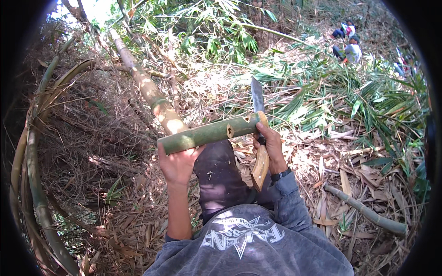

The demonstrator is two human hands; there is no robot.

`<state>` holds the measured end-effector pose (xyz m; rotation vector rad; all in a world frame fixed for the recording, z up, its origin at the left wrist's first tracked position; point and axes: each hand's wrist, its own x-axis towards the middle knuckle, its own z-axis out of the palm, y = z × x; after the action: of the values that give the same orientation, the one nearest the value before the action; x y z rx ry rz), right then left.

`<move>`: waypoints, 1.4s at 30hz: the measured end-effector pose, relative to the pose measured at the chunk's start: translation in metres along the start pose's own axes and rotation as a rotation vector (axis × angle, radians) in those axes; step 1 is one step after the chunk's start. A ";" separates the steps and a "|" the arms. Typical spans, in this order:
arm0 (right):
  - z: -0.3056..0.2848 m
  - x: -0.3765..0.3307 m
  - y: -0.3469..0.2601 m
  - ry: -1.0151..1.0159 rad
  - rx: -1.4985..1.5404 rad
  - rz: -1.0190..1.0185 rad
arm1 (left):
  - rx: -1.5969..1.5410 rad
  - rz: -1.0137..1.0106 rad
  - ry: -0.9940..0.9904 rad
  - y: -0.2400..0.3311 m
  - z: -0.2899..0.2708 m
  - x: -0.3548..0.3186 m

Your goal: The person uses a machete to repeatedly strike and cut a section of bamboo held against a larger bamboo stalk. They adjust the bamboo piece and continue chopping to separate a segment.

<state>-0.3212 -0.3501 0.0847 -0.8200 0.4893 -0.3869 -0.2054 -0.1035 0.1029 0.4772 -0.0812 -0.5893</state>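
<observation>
A green bamboo section (202,136) lies crosswise in front of me, its right end slightly higher. It has a cut hole in its wall and a notch near the pale right end. My left hand (177,164) supports the left end from below, thumb up against the end and fingers partly hidden behind it. My right hand (271,145) is closed round a machete (260,165) near the top of its wooden handle, and it also steadies the bamboo's right end. The dark blade points away from me, passing behind the bamboo.
A long bamboo pole (149,89) slants away at the upper left. Bent bamboo stems (34,161) stand along the left rim. A shorter bamboo piece (366,211) lies on dry leaves at the right. Cut leafy branches (317,94) cover the ground ahead; people (353,51) sit far right.
</observation>
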 end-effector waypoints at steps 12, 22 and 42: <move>-0.018 0.023 0.000 -0.250 -0.095 -0.009 | 0.194 -0.569 -0.186 0.039 -0.049 -0.059; 0.049 0.074 -0.027 -0.248 -0.839 -0.138 | 1.045 -0.399 -0.094 0.041 -0.061 -0.025; 0.091 0.111 0.025 -0.478 -1.035 0.103 | 1.313 -0.053 0.476 0.094 -0.192 0.035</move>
<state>-0.1761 -0.3359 0.0895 -1.8218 0.2540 0.2088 -0.0879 0.0244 -0.0273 1.8843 0.0112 -0.3937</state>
